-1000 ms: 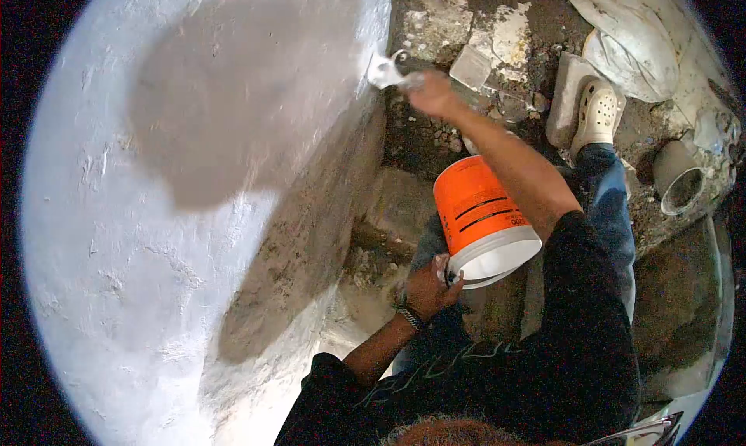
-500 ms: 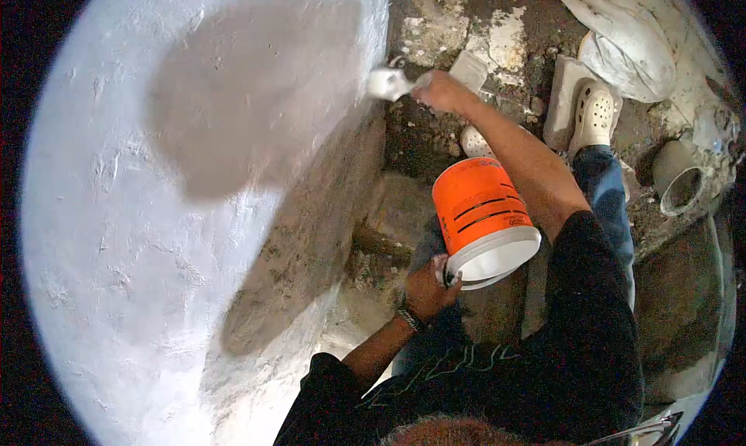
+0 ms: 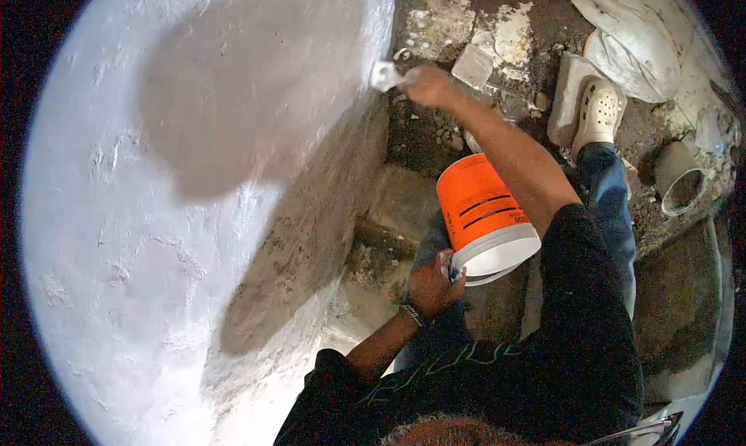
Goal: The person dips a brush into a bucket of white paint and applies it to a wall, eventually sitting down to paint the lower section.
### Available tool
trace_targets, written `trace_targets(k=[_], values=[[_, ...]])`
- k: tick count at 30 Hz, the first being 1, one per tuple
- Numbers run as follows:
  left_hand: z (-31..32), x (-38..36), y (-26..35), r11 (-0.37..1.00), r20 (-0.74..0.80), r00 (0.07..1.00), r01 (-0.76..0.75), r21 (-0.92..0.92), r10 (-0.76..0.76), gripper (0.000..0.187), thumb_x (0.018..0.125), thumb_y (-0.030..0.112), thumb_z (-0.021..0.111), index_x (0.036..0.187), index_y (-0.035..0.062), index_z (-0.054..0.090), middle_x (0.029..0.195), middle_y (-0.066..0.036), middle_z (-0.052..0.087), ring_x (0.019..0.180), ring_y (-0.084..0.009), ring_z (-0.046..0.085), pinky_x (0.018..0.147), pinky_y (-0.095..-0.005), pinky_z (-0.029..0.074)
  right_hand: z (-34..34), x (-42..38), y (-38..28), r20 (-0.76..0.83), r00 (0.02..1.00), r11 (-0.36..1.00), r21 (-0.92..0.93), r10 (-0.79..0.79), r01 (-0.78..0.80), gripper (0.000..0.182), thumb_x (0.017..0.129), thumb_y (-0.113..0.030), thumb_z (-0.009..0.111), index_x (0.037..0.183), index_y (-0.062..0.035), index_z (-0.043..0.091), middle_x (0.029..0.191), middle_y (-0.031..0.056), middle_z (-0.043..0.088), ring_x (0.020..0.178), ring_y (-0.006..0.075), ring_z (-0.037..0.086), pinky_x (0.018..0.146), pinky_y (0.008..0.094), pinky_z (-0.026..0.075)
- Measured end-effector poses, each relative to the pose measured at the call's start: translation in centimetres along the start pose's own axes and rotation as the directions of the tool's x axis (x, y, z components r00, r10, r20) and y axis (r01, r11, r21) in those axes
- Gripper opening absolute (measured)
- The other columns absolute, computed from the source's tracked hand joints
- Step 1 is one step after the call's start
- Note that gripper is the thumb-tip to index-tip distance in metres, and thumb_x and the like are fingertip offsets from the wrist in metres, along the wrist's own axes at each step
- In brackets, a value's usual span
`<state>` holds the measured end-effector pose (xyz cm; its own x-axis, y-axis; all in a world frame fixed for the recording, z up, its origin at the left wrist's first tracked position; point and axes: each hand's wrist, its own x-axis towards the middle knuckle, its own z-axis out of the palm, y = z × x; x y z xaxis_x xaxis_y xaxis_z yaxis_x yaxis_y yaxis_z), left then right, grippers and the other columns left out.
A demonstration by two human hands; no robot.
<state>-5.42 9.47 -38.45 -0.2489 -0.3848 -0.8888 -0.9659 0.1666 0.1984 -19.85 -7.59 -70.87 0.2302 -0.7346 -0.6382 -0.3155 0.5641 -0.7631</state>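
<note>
My right hand [image 3: 429, 87] is closed around the handle of a white-coated paintbrush [image 3: 385, 76], somewhat blurred. The brush head is right at the edge of the whitish, rough wall [image 3: 101, 221]. My left hand [image 3: 437, 281] grips an orange bucket [image 3: 483, 201] at its white rim, thumb and fingers wrapped about the edge. The bucket leans with its mouth towards me, and the inside shows white. My right forearm passes over the bucket's far side and hides part of it.
Rubble and dirt cover the ground, with a stone block [image 3: 472, 66] near the brush. A long block [image 3: 569, 100] lies beside my cream clog [image 3: 600, 113]. At the right are a pot-like container [image 3: 681, 183] and a pale sack [image 3: 633, 61]. Large shadows fall on the wall.
My right hand and the brush have shifted slightly left and up along the wall's edge. The bucket and my left hand have moved only a little.
</note>
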Motion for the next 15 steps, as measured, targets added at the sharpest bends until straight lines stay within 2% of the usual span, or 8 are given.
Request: trace_targets(k=[2, 4, 6, 9, 12, 15], values=[[0.2, -0.4, 0.2, 0.997, 0.057, 0.997, 0.043, 0.063, -0.047, 0.051, 0.083, 0.040, 0.065, 0.118, 0.0031, 0.056, 0.082, -0.017, 0.067, 0.065, -0.0326, 0.066, 0.060, -0.0462, 0.054, 1.7, -2.5, -2.2, -0.127, 0.992, 0.986, 0.167, -0.004, 0.026, 0.027, 0.088, -0.032, 0.058, 0.098, -0.0093, 0.068, 0.091, 0.0201, 0.068, 0.092, 0.0385, 0.064, 0.083, 0.0460, 0.051], [0.7, -0.6, 0.2, 0.997, 0.061, 0.997, 0.036, 0.061, -0.040, 0.053, 0.083, 0.042, 0.064, 0.119, 0.0036, 0.056, 0.082, -0.018, 0.067, 0.065, -0.0331, 0.067, 0.060, -0.0466, 0.054, -0.1, -7.0, -5.4, -0.009, 1.000, 0.989, 0.146, 0.016, -0.015, 0.026, 0.087, -0.032, 0.061, 0.099, -0.0104, 0.068, 0.092, 0.0187, 0.068, 0.090, 0.0374, 0.065, 0.081, 0.0462, 0.051], [1.7, -1.0, -0.2, 1.000, 0.022, 1.000, -0.011, -0.001, 0.011, 0.055, 0.083, 0.044, 0.064, 0.120, 0.0041, 0.056, 0.082, -0.019, 0.067, 0.066, -0.0336, 0.067, 0.061, -0.0469, 0.054, 1.1, -11.1, -6.7, -0.041, 0.979, 0.924, 0.326, -0.199, 0.201, 0.025, 0.087, -0.033, 0.062, 0.102, -0.0123, 0.067, 0.096, 0.0168, 0.068, 0.090, 0.0358, 0.065, 0.079, 0.0465, 0.052], [1.7, -1.2, 0.0, 0.996, 0.099, 0.995, -0.010, 0.087, 0.002, 0.055, 0.083, 0.044, 0.063, 0.120, 0.0044, 0.056, 0.085, -0.021, 0.067, 0.070, -0.0352, 0.067, 0.062, -0.0468, 0.054, -1.1, -15.2, -8.5, 0.079, 0.953, 0.930, 0.255, -0.294, 0.265, 0.024, 0.088, -0.030, 0.062, 0.104, -0.0139, 0.066, 0.099, 0.0158, 0.068, 0.091, 0.0349, 0.066, 0.079, 0.0463, 0.052], [2.4, -1.1, -0.8, 0.991, -0.045, 0.996, -0.078, -0.104, 0.074, 0.054, 0.084, 0.043, 0.062, 0.120, 0.0035, 0.056, 0.091, -0.023, 0.066, 0.075, -0.0366, 0.067, 0.063, -0.0471, 0.054, -0.4, -11.3, -2.7, 0.011, 0.997, 0.996, -0.050, -0.073, 0.073, 0.024, 0.088, -0.029, 0.061, 0.106, -0.0149, 0.066, 0.098, 0.0167, 0.068, 0.090, 0.0352, 0.066, 0.079, 0.0464, 0.053], [2.9, -1.2, -1.4, 0.996, 0.062, 0.998, 0.005, 0.088, -0.010, 0.052, 0.084, 0.040, 0.062, 0.120, 0.0036, 0.056, 0.093, -0.022, 0.067, 0.076, -0.0367, 0.067, 0.065, -0.0469, 0.054, -2.2, -9.5, -5.1, -0.182, 0.969, 0.986, 0.045, 0.166, -0.161, 0.024, 0.086, -0.027, 0.061, 0.106, -0.0150, 0.066, 0.096, 0.0179, 0.068, 0.090, 0.0353, 0.066, 0.080, 0.0470, 0.053]])
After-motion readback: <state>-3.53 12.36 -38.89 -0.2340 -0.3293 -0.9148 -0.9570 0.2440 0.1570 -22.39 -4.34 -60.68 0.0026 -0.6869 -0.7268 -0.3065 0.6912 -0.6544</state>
